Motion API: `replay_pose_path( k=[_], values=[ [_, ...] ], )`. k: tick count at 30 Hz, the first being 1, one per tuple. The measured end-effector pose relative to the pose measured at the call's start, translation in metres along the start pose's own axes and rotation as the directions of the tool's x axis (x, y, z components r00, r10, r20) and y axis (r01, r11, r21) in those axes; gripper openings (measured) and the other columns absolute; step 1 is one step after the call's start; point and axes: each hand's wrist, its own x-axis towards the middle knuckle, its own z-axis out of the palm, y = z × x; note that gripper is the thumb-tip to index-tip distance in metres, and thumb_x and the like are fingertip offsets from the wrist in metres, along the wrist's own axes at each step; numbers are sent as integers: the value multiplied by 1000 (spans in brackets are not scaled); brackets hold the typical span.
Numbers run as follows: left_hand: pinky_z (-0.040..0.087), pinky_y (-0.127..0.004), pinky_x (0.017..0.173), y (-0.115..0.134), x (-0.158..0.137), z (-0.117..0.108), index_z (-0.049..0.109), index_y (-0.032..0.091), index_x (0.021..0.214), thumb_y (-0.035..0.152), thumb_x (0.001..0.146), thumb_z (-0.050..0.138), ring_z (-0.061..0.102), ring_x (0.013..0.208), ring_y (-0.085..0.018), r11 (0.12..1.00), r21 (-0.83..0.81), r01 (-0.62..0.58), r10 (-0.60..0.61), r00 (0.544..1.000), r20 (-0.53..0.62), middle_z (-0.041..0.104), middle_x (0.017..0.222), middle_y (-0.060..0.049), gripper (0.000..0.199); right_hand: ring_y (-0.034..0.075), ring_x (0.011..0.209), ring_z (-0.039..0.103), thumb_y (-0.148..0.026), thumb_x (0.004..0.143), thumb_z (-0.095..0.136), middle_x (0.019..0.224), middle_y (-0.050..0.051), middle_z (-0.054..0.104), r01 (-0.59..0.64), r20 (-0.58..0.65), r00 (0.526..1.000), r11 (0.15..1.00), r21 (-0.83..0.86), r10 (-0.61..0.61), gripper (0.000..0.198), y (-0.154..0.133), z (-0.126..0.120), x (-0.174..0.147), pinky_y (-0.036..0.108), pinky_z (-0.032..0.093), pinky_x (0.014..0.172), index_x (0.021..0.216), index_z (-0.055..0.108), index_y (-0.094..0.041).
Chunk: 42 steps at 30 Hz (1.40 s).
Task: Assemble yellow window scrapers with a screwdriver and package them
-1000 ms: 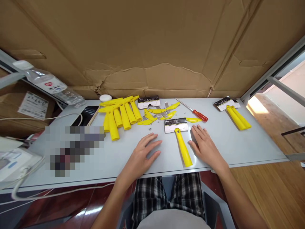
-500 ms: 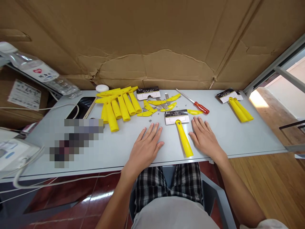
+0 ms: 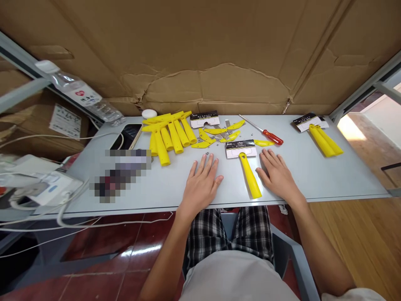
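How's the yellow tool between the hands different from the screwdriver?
The yellow tool has a yellow handle, while the screwdriver has a red one. The screwdriver shows a thin metal shaft, but the yellow tool's top end is covered by a black-and-white card. The yellow tool lies nearer the person, the screwdriver farther back. Both lie on the table, not held.

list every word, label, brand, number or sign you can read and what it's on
Red heart sign: on the clear plastic bottle with a white cap; characters beside it too blurred.
Black-and-white cardboard header card between the hands: printed characters, too small to read surely.
Black-and-white header cards at the back and right: same.
White paper label on the brown cardboard box: blurred.
No word or number reads surely.
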Motion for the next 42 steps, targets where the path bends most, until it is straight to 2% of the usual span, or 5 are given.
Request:
replay_pose_path(
  k=[12,19,27,35,42],
  values=[
    [28,-70,139,2,-1,1,46,18,175,50,118,41,29,174,-42,999,-27,-19,18,999,-35,35,185,-18,67,38,125,74,-51,112,50,139,16,78,-112,17,993,994,-6,113,52,-45,-58,25,51,60,100,147,72,-19],
    [28,-69,139,2,-1,-1,47,17,174,50,117,44,31,173,-43,998,-53,-25,22,998,-51,37,184,-19,66,35,106,77,-57,110,56,126,12,82,-172,190,966,985,-30,174,58,-79,-57,40,40,53,83,160,60,-27],
    [29,-75,136,-3,-3,5,39,22,179,44,115,51,36,170,-47,989,-121,-82,64,987,-144,41,182,-20,68,29,103,75,-27,105,48,129,11,77,-59,321,944,996,-73,79,54,-87,-54,47,36,46,77,159,57,-28],
    [27,-75,138,-5,-4,6,24,30,184,41,114,54,35,170,-47,986,-130,-106,83,981,-175,36,185,-14,77,23,88,70,-28,103,54,125,9,78,-101,227,967,993,-61,112,56,-49,-105,19,34,44,76,159,60,-29],
    [27,-78,137,-7,-4,6,11,35,186,43,115,50,32,171,-48,985,-115,-126,106,981,-163,28,188,-11,82,26,88,68,-31,97,60,108,11,78,-261,-62,965,951,-167,255,59,72,-150,49,40,50,84,154,68,-19]
  ],
)
